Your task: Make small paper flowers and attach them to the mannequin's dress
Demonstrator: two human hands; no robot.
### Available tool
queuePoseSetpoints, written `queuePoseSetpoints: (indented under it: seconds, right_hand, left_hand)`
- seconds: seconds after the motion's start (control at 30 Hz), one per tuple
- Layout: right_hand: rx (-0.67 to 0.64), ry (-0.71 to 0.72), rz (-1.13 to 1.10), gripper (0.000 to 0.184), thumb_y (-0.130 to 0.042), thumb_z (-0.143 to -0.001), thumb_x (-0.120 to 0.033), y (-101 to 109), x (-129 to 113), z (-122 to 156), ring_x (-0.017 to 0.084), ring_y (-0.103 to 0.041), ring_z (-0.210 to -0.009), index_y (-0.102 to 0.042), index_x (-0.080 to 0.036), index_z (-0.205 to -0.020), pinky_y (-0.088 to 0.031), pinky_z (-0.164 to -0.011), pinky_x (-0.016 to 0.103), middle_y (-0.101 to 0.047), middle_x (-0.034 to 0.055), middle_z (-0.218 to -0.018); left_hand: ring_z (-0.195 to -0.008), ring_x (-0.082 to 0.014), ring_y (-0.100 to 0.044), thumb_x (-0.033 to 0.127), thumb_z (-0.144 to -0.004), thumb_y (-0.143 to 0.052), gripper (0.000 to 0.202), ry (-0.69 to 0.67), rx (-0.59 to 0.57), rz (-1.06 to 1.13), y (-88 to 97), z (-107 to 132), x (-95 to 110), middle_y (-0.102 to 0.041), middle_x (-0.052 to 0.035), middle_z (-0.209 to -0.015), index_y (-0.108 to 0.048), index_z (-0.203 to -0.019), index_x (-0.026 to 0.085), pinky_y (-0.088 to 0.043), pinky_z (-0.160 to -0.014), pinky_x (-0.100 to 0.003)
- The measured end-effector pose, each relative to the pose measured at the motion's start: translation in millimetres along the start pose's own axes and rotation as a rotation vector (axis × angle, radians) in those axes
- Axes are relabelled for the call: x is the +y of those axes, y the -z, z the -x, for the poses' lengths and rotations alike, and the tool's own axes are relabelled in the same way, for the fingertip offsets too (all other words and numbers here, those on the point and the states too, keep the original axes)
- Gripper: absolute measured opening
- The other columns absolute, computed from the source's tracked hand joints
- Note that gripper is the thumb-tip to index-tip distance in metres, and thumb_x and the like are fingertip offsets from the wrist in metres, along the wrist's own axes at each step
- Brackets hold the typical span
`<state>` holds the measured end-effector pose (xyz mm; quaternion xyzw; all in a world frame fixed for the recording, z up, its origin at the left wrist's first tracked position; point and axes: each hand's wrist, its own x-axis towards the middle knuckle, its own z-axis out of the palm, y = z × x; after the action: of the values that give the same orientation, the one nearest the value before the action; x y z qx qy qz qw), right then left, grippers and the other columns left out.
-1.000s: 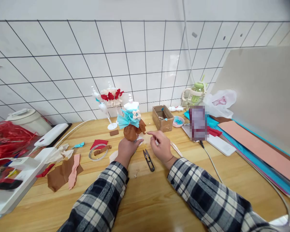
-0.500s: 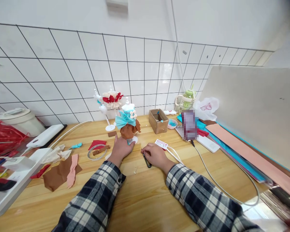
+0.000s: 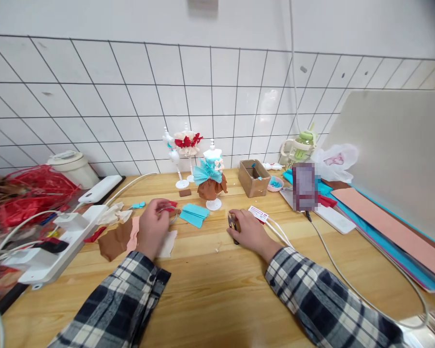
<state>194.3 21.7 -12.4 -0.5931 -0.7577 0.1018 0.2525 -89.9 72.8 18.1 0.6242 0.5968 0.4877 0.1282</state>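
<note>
Here, on the desk (image 3: 203, 299), just right of centre frame: thread snips (image 3: 232, 224), with the right hand (image 3: 252, 231) curled over and touching; can't tell whether truly gripped. Across to left of centre, and a motion-blurred left hand (image 3: 153, 229) right by a wire ring (image 3: 173, 220); can't tell whether pinching or loose. Between both hands, a creased turquoise crepe sheet (image 3: 195, 215), lying flat. Just above, mid-frame, an upright miniature dress form (image 3: 212, 187), dressed in turquoise and brown. Right of that, an open cardboard box (image 3: 258, 188).
</note>
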Motion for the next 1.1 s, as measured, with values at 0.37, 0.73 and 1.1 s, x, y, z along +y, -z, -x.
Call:
queuePoseSetpoints:
  seconds: [0.37, 0.73, 1.1]
  right_hand:
    - [-0.138, -0.082, -0.095, 0.035, -0.055, -0.078, -0.008, 6, 14, -7, 0.018, -0.059, -0.089, -0.065, -0.019, -0.109, -0.043, -0.081, 0.028, -0.065, 0.0057, -0.095]
    - [-0.149, -0.121, -0.021, 0.019, -0.043, -0.093, -0.024, 16, 0, -5, 0.018, -0.062, -0.078, -0.061, -0.020, -0.100, -0.037, -0.065, 0.027, -0.069, 0.0067, -0.091]
    - [-0.298, 0.220, -0.018, 0.030, -0.064, -0.079, -0.043, -1, -29, 9, 0.019, -0.064, -0.086, -0.064, -0.028, -0.106, -0.044, -0.070, 0.028, -0.068, 0.0017, -0.101]
  left_hand:
    - [-0.077, -0.0245, -0.063, 0.037, -0.055, -0.067, 0.027, 0.100, -0.561, -0.483, 46.6, -8, -15, -0.071, -0.0024, -0.081, -0.070, -0.081, 0.027, -0.045, -0.067, -0.030]
    - [-0.072, -0.0193, -0.061, 0.050, -0.077, -0.054, 0.034, 0.110, -0.615, -0.058, 5.4, 20, 19, -0.067, -0.0023, -0.083, -0.061, -0.091, 0.020, -0.047, -0.064, -0.028]
    - [-0.060, -0.0160, -0.058, 0.060, -0.070, -0.062, 0.047, 0.354, -0.530, 0.273, -16.0, 32, 12, -0.067, -0.0008, -0.076, -0.060, -0.090, 0.018, -0.042, -0.054, -0.024]
